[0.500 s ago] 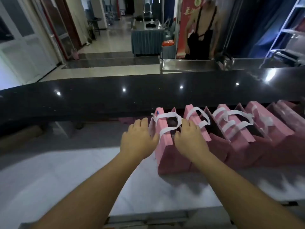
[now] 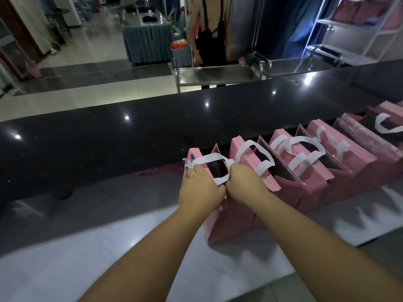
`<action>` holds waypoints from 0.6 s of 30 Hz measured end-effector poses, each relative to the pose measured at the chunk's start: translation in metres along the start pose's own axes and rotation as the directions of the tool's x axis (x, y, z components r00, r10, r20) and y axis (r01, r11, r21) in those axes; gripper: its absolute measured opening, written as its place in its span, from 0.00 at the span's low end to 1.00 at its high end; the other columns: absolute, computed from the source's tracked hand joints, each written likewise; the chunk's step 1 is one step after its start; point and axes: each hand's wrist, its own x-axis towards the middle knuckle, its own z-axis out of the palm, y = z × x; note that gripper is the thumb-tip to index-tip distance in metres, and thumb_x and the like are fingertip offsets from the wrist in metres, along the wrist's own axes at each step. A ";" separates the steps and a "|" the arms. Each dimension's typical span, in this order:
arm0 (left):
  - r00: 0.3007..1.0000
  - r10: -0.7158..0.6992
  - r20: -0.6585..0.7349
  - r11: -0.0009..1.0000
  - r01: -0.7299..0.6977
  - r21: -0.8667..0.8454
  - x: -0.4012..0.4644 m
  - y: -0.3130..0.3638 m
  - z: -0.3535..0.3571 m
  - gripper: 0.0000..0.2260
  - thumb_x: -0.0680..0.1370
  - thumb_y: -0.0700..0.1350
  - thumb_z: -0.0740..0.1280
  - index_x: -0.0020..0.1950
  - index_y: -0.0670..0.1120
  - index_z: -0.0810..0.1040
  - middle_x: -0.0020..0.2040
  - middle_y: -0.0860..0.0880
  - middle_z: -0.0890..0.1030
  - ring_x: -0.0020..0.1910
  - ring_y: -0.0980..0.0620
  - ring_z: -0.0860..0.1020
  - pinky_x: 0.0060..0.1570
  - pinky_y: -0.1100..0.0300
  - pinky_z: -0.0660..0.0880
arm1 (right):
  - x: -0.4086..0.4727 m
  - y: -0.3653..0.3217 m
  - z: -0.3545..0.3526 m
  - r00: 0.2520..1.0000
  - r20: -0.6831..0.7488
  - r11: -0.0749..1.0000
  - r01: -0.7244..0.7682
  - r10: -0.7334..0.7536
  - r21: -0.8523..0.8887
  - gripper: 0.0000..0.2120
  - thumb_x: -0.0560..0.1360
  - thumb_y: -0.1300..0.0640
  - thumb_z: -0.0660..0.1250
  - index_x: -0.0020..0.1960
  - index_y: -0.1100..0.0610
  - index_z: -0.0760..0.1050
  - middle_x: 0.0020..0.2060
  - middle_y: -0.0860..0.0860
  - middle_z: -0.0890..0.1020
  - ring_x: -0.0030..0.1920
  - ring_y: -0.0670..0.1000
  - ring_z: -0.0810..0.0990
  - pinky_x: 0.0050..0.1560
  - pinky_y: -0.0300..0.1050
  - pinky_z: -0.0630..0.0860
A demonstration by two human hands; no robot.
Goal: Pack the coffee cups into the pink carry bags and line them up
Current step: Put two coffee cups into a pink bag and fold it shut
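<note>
We see both hands meeting at the mouth of the leftmost pink bag (image 2: 220,223), a little right of the frame's centre. The left hand (image 2: 199,190) lies over the bag's left top edge with its fingers curled down, and the right hand (image 2: 245,184) lies over the right top edge; the two thumbs touch at the near rim. Each grip looks closed on the bag's rim, though the fingertips are hidden inside or behind the paper, so we cannot tell exactly how much they pinch. The bag's white handles (image 2: 209,159) loop across its opening between the two hands. Inside the opening we see only a dark shape (image 2: 217,168); we cannot tell whether it is a coffee cup. A small blue mark (image 2: 192,156) shows on the far left top corner of this bag.

The bag stands upright on the pale grey table (image 2: 109,258), which fills the lower part of the frame. From it a row of further pink bags (image 2: 316,171) runs toward the upper right, each touching the next, their white handles flopped over the tops. The row stands just beside a raised black ledge (image 2: 109,144) that crosses the middle of the frame.

Beyond the ledge, in the upper centre, a person in dark clothing (image 2: 210,33) stands behind a steel trolley (image 2: 220,75). A white shelf (image 2: 353,29) stands at the upper right.
</note>
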 end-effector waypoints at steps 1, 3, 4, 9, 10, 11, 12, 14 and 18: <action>1.000 -0.015 0.008 1.000 0.015 -0.007 0.003 0.000 0.001 0.41 0.73 0.66 0.69 0.74 0.40 0.61 0.71 0.41 0.70 0.65 0.39 0.76 0.54 0.49 0.74 | 0.003 0.001 0.003 1.000 0.004 1.000 -0.013 0.013 -0.002 0.07 0.77 0.60 0.61 0.54 0.55 0.71 0.45 0.54 0.81 0.46 0.60 0.80 0.47 0.55 0.79; 0.999 -0.035 0.018 0.999 0.036 -0.016 0.006 -0.001 0.004 0.43 0.73 0.66 0.70 0.75 0.39 0.59 0.73 0.40 0.69 0.66 0.39 0.76 0.56 0.49 0.74 | 0.009 0.003 0.008 1.000 0.016 1.000 -0.022 0.022 -0.017 0.09 0.77 0.61 0.61 0.56 0.54 0.69 0.43 0.53 0.80 0.44 0.59 0.79 0.43 0.52 0.76; 0.999 -0.037 0.020 0.999 0.038 -0.019 0.006 -0.002 0.004 0.44 0.73 0.66 0.70 0.76 0.39 0.59 0.74 0.40 0.68 0.66 0.39 0.76 0.57 0.49 0.74 | 0.011 0.005 0.010 0.999 0.022 0.999 -0.023 0.024 -0.030 0.09 0.76 0.60 0.62 0.56 0.53 0.68 0.42 0.52 0.78 0.43 0.59 0.78 0.42 0.52 0.75; 0.993 -0.102 0.058 0.983 0.110 -0.150 0.006 -0.007 -0.010 0.37 0.73 0.59 0.68 0.75 0.41 0.62 0.64 0.42 0.78 0.58 0.38 0.80 0.47 0.52 0.75 | 0.026 0.008 0.010 0.996 0.052 0.992 -0.063 0.069 -0.109 0.02 0.80 0.58 0.63 0.51 0.53 0.70 0.33 0.49 0.71 0.39 0.58 0.75 0.41 0.52 0.74; 0.992 -0.116 0.058 0.983 0.123 -0.138 0.004 -0.009 -0.016 0.33 0.73 0.57 0.67 0.73 0.42 0.64 0.60 0.43 0.80 0.54 0.39 0.81 0.46 0.52 0.78 | 0.028 0.008 0.009 0.996 0.052 0.990 -0.069 0.075 -0.121 0.02 0.80 0.58 0.63 0.51 0.53 0.70 0.33 0.49 0.71 0.39 0.57 0.76 0.41 0.52 0.74; 0.991 -0.125 0.044 0.985 0.129 -0.114 0.002 -0.011 -0.021 0.28 0.75 0.55 0.67 0.70 0.42 0.68 0.55 0.44 0.81 0.51 0.40 0.82 0.46 0.51 0.81 | 0.030 0.010 0.009 0.996 0.055 0.990 -0.064 0.071 -0.123 0.03 0.80 0.59 0.63 0.50 0.53 0.71 0.33 0.49 0.71 0.40 0.57 0.76 0.41 0.52 0.76; 0.990 -0.135 0.026 0.986 0.137 -0.095 0.000 -0.014 -0.026 0.21 0.78 0.52 0.66 0.67 0.43 0.71 0.53 0.44 0.82 0.48 0.41 0.83 0.46 0.50 0.83 | 0.031 0.012 0.010 0.996 0.058 0.991 -0.056 0.063 -0.118 0.04 0.80 0.60 0.63 0.51 0.52 0.72 0.34 0.49 0.72 0.41 0.57 0.77 0.42 0.53 0.78; 0.984 -0.179 -0.007 0.979 0.177 -0.102 -0.004 -0.020 -0.033 0.13 0.82 0.48 0.65 0.64 0.44 0.76 0.50 0.45 0.82 0.44 0.45 0.83 0.42 0.52 0.84 | 0.031 0.015 0.012 0.997 0.064 0.994 -0.037 0.044 -0.105 0.06 0.80 0.61 0.62 0.54 0.54 0.75 0.37 0.50 0.74 0.42 0.57 0.78 0.44 0.53 0.79; 0.957 -0.285 -0.049 0.942 0.270 -0.200 -0.018 -0.035 -0.042 0.06 0.84 0.48 0.65 0.54 0.47 0.78 0.45 0.48 0.81 0.36 0.53 0.79 0.28 0.62 0.73 | 0.025 0.022 0.017 0.997 0.081 0.995 0.023 -0.015 -0.101 0.13 0.81 0.61 0.60 0.64 0.54 0.76 0.46 0.54 0.81 0.46 0.58 0.81 0.40 0.48 0.75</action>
